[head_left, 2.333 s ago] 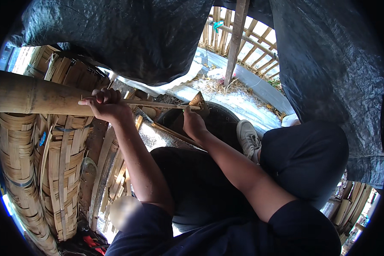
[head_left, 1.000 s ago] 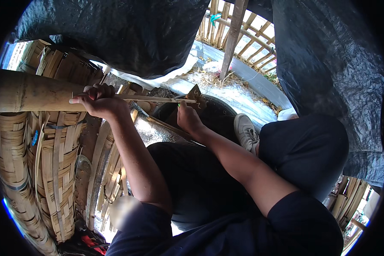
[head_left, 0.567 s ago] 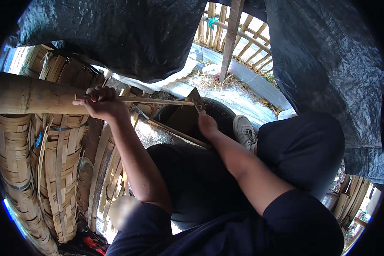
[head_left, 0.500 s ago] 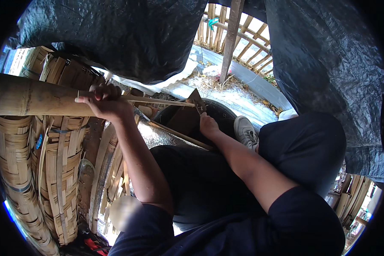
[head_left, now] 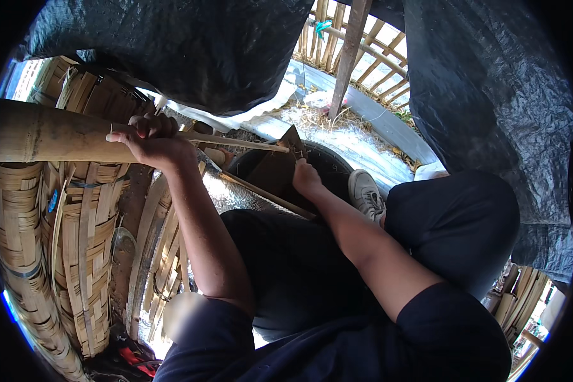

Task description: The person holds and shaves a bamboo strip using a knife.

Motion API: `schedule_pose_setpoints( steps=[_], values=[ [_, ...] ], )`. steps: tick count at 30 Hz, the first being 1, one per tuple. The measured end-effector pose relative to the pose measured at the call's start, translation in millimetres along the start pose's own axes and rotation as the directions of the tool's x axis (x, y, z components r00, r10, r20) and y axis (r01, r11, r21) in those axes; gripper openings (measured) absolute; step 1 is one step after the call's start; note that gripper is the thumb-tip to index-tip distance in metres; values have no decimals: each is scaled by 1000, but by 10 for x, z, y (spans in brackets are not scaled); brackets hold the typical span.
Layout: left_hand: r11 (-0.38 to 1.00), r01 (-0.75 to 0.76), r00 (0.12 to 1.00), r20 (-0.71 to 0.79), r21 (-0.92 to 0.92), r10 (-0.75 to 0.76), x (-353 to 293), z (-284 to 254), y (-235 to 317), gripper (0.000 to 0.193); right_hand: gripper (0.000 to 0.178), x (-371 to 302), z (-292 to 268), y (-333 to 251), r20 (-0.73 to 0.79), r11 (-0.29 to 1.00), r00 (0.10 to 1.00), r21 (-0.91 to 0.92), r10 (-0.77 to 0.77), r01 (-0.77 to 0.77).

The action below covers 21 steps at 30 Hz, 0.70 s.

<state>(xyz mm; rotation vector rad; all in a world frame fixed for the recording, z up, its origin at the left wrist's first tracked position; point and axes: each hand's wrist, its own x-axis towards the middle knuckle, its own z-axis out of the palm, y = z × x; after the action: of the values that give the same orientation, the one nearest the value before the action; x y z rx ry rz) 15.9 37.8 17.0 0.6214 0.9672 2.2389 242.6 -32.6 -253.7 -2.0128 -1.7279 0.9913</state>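
Observation:
My left hand [head_left: 156, 141] is closed around a thin bamboo stick [head_left: 232, 142], beside the end of a thick bamboo pole [head_left: 51, 134]. The stick slants right and slightly down from the fist. My right hand [head_left: 307, 177] grips a dark, wide-bladed knife [head_left: 292, 137]; the fingers hide most of its handle. At the blade, the stick's far end meets or overlaps the metal; the exact contact is too small to make out. Beneath both lies a round black tub [head_left: 337, 163], with a flat brown board [head_left: 270, 175] leaning across it.
Woven bamboo baskets [head_left: 86, 254] stand along the left. Black plastic sheeting [head_left: 490, 95] hangs at the right and overhead. A wooden post [head_left: 349, 60] rises before a bamboo fence [head_left: 379, 51]. My shoe [head_left: 365, 193] rests against the tub's right side.
The whole view has shifted slightly, so most things sit higher. My right hand has moved a little left with the knife. Both hands keep their grip.

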Motion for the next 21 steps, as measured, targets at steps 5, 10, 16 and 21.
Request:
schedule_pose_setpoints(
  steps=[5, 10, 16, 21],
  values=[
    [999, 43, 997, 57, 13, -44, -88, 181, 26, 60, 24, -27, 40, 16, 131, 998, 990, -46, 57, -52],
    [996, 49, 994, 100, -69, -42, -111, 152, 176, 59, 24, -23, 4, 22, 133, 998, 990, -54, 42, -35],
    [983, -38, 963, 255, -180, 84, -22, 60, 444, 50, 27, 8, 36, 85, 105, 995, 994, -97, 25, -15],
    [973, 157, 933, 348, -167, -90, -100, 219, 222, 48, 35, 159, -209, 106, 85, 984, 996, -175, 5, 10]
  ],
)
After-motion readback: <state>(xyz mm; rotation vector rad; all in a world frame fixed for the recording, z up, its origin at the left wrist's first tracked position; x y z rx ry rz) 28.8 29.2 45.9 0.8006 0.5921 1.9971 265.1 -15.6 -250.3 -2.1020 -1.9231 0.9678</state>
